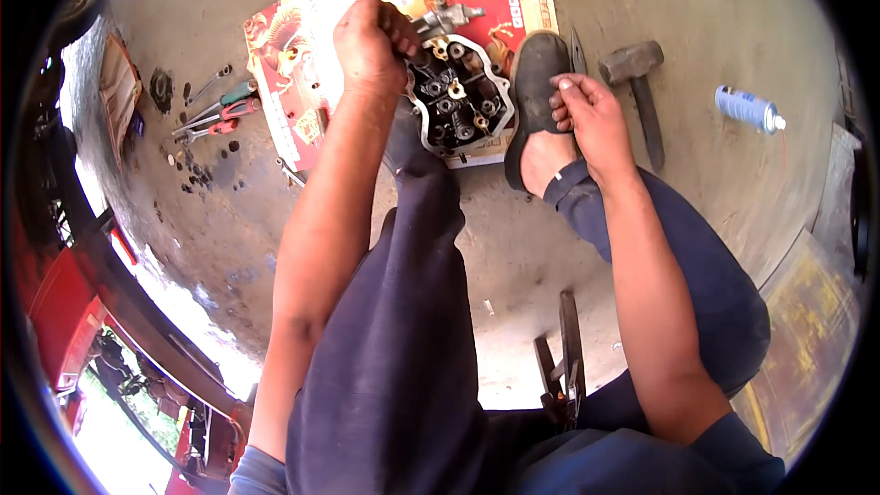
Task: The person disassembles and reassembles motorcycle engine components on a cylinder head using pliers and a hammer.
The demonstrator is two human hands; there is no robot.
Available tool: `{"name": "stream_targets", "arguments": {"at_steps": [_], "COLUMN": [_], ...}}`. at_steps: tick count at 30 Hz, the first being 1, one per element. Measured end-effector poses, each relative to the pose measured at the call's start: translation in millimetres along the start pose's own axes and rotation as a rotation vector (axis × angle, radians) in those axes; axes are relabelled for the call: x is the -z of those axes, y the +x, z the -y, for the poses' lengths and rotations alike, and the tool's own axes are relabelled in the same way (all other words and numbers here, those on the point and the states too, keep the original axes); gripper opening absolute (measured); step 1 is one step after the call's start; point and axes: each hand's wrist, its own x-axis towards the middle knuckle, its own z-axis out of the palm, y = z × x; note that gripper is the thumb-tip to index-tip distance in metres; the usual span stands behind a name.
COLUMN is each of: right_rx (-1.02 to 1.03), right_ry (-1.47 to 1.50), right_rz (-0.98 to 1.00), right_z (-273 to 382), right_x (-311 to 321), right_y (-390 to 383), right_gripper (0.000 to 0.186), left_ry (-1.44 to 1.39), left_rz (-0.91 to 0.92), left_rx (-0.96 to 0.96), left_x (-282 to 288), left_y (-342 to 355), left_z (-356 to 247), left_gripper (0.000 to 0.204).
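In the head view, the engine part is lying on the printed cardboard, in front of the person, with its open inner side facing up. Its outline is looking only a little longer than wide, and the longer axis is running roughly away from the person.

The left hand is being the nearer one: it is hanging at the upper left corner of the part, so the part is lying to the right of these fingers and a bit toward the body. The thumb is pointing away, and the other fingers are curling in toward the palm. Whether they are holding something, I cannot tell. Close to these fingers a grey fitting is lying beyond the part, its long axis going mostly from left to right; touching or apart, I cannot tell.

The right hand is hovering over the right shoe, and this shoe is standing between it and the part, which is lying to its left. The right thumb and fingers are keeping a narrow gap; a small thing there I cannot exclude.

Farther right, a hammer and a spray can are lying on the floor.
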Motion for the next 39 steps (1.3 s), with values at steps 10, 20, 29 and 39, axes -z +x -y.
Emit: {"name": "stream_targets", "arguments": {"at_steps": [10, 20, 29, 39], "right_rx": [0.007, 0.116, 0.124, 0.15], "right_ry": [-0.133, -0.25, -0.251, -0.248], "right_rz": [-0.084, -0.164, -0.185, -0.18], "right_z": [-7, -21, -26, -28], "right_x": [-6, -10, -8, -6], "right_y": [9, 19, 25, 25], "right_gripper": [0.018, 0.02, 0.021, 0.022], "left_ry": [-0.012, 0.095, 0.168, 0.211], "left_rz": [-0.083, -0.039, 0.015, 0.018], "left_rx": [0.052, -0.058, -0.069, -0.091], "left_x": [0, -2, -3, -9], "left_y": [6, 2, 4, -3], "left_z": [0, 5, 10, 12], "left_gripper": [0.056, 0.057, 0.056, 0.055]}}
